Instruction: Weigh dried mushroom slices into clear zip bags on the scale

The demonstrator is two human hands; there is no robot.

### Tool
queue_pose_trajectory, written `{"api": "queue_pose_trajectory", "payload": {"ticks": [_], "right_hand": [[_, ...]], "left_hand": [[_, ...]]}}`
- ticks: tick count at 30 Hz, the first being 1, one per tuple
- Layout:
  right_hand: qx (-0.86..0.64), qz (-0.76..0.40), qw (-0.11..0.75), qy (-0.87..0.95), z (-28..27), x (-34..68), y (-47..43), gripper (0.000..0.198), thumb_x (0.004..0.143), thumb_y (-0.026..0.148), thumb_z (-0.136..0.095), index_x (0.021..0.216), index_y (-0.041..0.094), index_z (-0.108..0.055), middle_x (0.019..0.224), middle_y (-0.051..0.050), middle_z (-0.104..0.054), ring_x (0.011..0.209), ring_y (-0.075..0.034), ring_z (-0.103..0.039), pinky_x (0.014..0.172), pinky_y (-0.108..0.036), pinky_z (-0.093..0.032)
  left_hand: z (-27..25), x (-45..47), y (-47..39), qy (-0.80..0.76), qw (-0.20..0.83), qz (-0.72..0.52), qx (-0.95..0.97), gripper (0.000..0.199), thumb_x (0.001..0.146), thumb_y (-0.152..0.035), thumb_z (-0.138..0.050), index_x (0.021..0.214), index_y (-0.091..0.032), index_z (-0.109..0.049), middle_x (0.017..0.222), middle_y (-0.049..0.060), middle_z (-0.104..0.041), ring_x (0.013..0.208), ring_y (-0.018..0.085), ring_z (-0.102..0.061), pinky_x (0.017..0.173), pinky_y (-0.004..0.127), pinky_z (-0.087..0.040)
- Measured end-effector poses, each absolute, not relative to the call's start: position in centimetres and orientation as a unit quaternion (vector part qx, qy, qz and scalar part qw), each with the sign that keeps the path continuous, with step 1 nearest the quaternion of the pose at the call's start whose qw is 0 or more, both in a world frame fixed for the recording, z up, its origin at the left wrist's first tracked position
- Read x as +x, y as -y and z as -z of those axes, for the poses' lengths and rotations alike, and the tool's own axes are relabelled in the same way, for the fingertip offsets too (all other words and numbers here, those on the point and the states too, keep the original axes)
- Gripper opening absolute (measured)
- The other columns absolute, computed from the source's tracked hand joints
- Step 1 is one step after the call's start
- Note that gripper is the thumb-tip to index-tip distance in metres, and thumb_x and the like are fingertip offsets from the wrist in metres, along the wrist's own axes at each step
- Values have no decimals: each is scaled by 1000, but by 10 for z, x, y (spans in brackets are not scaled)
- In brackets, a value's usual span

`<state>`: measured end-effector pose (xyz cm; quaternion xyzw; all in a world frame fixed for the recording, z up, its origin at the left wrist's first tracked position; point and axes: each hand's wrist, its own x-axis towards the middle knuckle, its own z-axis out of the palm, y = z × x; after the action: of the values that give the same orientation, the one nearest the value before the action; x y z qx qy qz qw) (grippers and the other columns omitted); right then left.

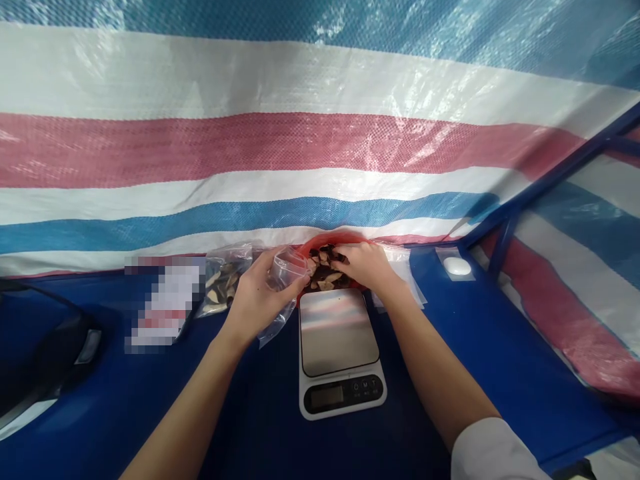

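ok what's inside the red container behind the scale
Dark and pale pieces show inside the red container. The right hand hides part; anything beneath the top layer is covered.

Behind the blue worktop [515, 360] hangs a sheet [300, 140] striped blue, white and red, its upper part shiny with light. A blue frame [550, 175] slants up past the worktop's right edge. Near the worktop's far right corner lies a white oval [457, 267] with a clear sleeve [447, 254]. On the worktop's left part lies a pixelated flat item [167, 300]; at its left end, a dim black thing [55, 353].
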<state>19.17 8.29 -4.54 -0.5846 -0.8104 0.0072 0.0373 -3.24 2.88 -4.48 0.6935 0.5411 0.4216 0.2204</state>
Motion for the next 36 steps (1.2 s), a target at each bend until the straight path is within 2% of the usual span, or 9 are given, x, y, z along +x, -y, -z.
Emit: {"api": "queue_pose_trajectory", "payload": {"ticks": [5,14,19,24,27,32,36], "right_hand": [[-557,-19,33,829,43,195,-82,31,98,34,-51,116,28,-76,113,-5,-78,100,-25,-70,81,-33,-49],[-543,-30,55,837,43,202,-84,31,95,31,-55,119,30,-75,117,-3,-77,102,-25,-70,82,-35,-51],[-547,-17,85,833,40,200,-80,29,94,33,-56,117,31,-75,118,-1,-77,101,-24,-70,77,-32,-50],[-516,3,103,850,38,187,-72,32,101,36,-47,117,29,-74,123,0,-75,104,-22,-69,68,-31,-44],[-472,-2,113,875,39,173,-71,35,103,32,-42,116,26,-74,127,-2,-74,109,-21,-67,68,-31,-42],[-434,-1,97,896,37,154,-74,32,102,29,-45,109,20,-74,117,-7,-76,105,-23,-68,71,-32,-41],[-420,-6,50,906,39,147,-77,27,99,30,-50,105,19,-74,116,-8,-75,103,-25,-67,68,-32,-40]], "left_hand": [[46,-32,-29,-544,222,-422,690,58,80,-55,-74,125,-20,-65,117,9,-74,111,29,-69,105,45,-50],[44,-29,-27,-549,218,-419,689,58,80,-53,-74,128,-21,-64,121,9,-73,112,29,-69,103,45,-52],[43,-31,-28,-546,219,-424,689,59,80,-57,-73,125,-20,-65,123,10,-73,113,30,-68,104,45,-51],[40,-42,-33,-557,210,-426,681,62,76,-63,-73,123,-23,-66,117,7,-74,111,31,-68,101,45,-54],[38,-49,-35,-556,211,-434,677,60,76,-62,-74,122,-23,-66,117,7,-74,114,31,-68,104,45,-52],[36,-51,-34,-558,213,-438,673,65,75,-64,-74,123,-21,-65,118,9,-74,113,32,-68,105,47,-51],[35,-51,-33,-553,215,-430,680,63,76,-63,-73,123,-21,-65,115,8,-75,112,31,-68,103,46,-52]]}}
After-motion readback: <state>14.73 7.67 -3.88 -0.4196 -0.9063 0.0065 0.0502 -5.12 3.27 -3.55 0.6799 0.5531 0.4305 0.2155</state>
